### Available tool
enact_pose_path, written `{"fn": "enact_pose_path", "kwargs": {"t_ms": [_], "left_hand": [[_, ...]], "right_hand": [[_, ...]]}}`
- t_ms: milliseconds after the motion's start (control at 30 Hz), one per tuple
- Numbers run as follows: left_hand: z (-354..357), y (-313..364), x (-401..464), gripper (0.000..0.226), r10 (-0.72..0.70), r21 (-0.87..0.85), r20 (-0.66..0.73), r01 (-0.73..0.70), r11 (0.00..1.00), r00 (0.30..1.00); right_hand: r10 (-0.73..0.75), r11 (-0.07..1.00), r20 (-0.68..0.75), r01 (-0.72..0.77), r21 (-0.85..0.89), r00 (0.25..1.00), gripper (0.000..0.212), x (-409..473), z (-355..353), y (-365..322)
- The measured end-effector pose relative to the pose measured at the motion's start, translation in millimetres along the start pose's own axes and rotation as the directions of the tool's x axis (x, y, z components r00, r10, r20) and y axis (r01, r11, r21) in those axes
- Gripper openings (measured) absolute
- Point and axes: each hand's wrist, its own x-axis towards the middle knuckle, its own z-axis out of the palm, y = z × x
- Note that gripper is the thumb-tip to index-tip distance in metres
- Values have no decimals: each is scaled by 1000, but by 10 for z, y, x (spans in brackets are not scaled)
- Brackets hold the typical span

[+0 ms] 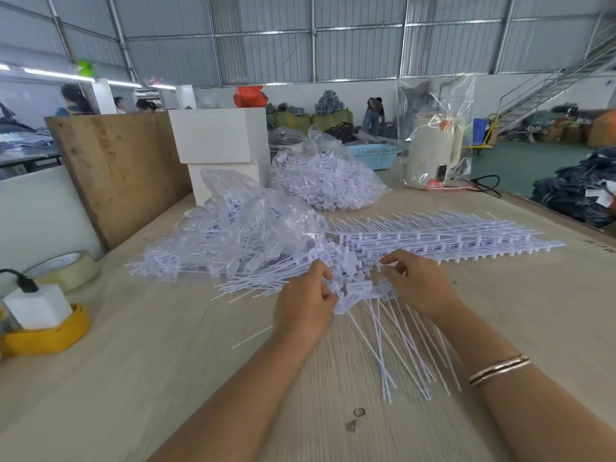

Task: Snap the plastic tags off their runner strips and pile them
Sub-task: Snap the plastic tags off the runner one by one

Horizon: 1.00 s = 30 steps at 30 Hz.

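No text can be read here. The tags (pixel 358 288) held between the left hand (pixel 305 303) and the right hand (pixel 418 285) carry faint grey print, too blurred to make out. A red mark sits at the far right edge of the table (pixel 611 250), cut off and illegible. The kettle (pixel 433 151) in its clear bag shows red and orange marks, perhaps a label, but no letters or numbers come through.

Both bare forearms reach forward over the bench, converging at centre. Left hand (pixel 305 303): back uppermost, fingers curled, pinching. Right hand (pixel 418 285): back uppermost, fingers bent downward, fingertips (pixel 388 265) pinching. Right wrist bears a bangle (pixel 498 369).
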Motion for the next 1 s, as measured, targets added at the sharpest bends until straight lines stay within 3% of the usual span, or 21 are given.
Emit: {"fn": "enact_pose_path", "kwargs": {"t_ms": [133, 167, 233, 300, 433, 567, 733, 800, 867, 933, 1000], "left_hand": [[-74, 28, -76, 7, 17, -4, 15, -17, 1000, 1000], [-106, 20, -98, 11, 11, 39, 15, -12, 999, 1000], [-144, -11, -153, 40, -20, 147, 69, 10, 989, 997], [-142, 12, -216, 56, -45, 218, 162, 9, 976, 986], [-21, 76, -218, 51, -32, 239, 177, -12, 971, 984], [17, 73, -167, 26, -18, 306, 184, -40, 951, 983], [-79, 11, -113, 24, -75, 226, 219, 24, 974, 973], [-104, 14, -107, 39, -101, 116, 245, 74, 991, 964], [-105, 27, -125, 54, -84, 109, 241, 59, 992, 967], [-89, 13, -133, 52, -54, 165, 239, 14, 986, 969], [-112, -17, -110, 48, -65, 97, 278, 39, 994, 958]], "right_hand": [[113, 987, -6, -113, -112, 994, 13, 0, -187, 47], [174, 970, 25, -167, -179, 984, 23, 0, -240, 83], [298, 923, 151, -244, -296, 943, 36, -20, -308, 138], [364, 913, 272, -285, -291, 890, 35, -44, -311, 122], [277, 945, 443, -325, 36, 853, 28, -107, -223, -120], [201, 914, 467, -336, 227, 861, 23, -207, -68, -327], [133, 935, 464, -266, 235, 876, 15, -253, -39, -432], [117, 942, 458, -245, 231, 881, 14, -263, -42, -447], [92, 931, 484, -247, 268, 870, 14, -282, -27, -469], [66, 929, 523, -244, 280, 850, 15, -304, 0, -484], [44, 928, 546, -237, 287, 836, 16, -311, 11, -483]]}}
